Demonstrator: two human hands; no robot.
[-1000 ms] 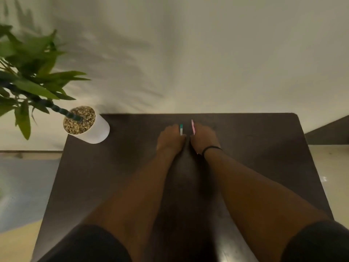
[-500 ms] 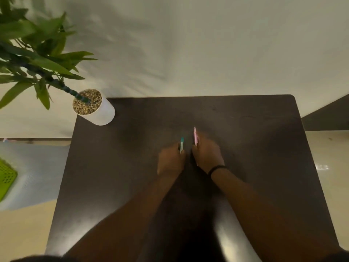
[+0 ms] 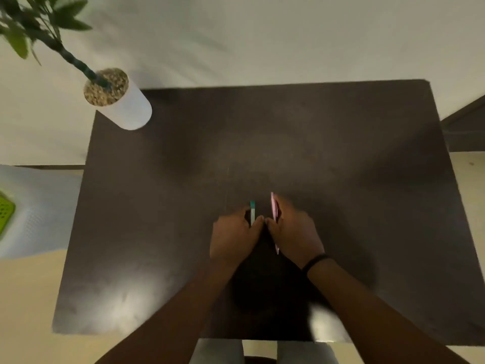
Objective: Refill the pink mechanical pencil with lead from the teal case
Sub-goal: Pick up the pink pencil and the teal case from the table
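Over the middle of the dark brown table [image 3: 341, 158], my left hand [image 3: 233, 236] is closed around the slim teal lead case [image 3: 252, 212], whose teal cap end sticks up past my fingers. Beside it, my right hand [image 3: 295, 232] grips the pink mechanical pencil [image 3: 274, 210]; one end points away from me and the other pokes out below my palm. The two hands touch at the fingertips. A black band circles my right wrist.
A white cylindrical pot [image 3: 123, 106] with pebbles and a green leafy plant stands at the table's far left corner. A pale chair or stool [image 3: 34, 211] with a green object sits off the left edge. A wall rises behind the table.
Both hands have drawn back from the table's far edge toward the middle, still holding the case and pencil. The camera view has tilted down, showing more of the table's near edge.
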